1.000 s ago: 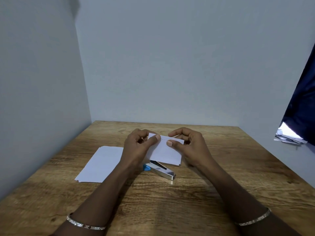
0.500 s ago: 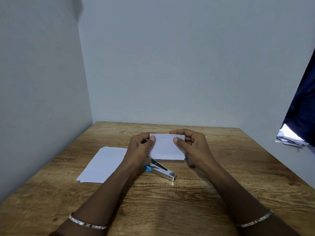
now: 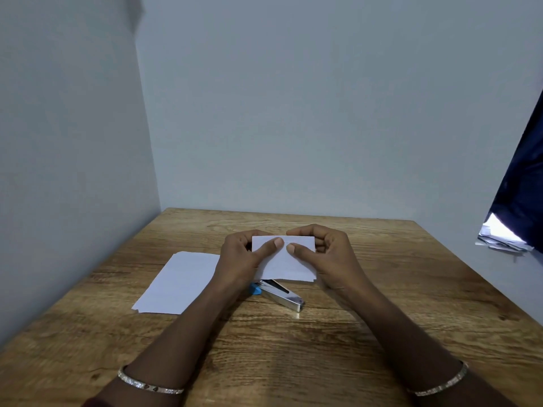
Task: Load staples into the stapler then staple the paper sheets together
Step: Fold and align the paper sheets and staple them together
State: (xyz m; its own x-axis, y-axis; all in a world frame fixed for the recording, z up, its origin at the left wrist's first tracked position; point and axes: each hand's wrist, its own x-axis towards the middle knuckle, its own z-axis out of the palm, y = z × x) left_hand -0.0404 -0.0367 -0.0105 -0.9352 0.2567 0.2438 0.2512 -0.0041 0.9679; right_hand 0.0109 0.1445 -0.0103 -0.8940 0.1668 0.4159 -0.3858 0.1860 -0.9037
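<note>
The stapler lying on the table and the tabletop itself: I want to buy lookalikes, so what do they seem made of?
The silver stapler with a blue end looks like polished metal, judging by the bright glint along its body; the blue tip looks like plastic, though it is too small to be sure. The brown wood-grain table shows streaked grain and knots with a matte finish; solid wood or a printed laminate cannot be told apart.

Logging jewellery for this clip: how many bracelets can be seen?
2. One bracelet is on the left wrist, bottom left; the other bracelet is on the right wrist, bottom right. Both are partly hidden behind the arms.
</note>
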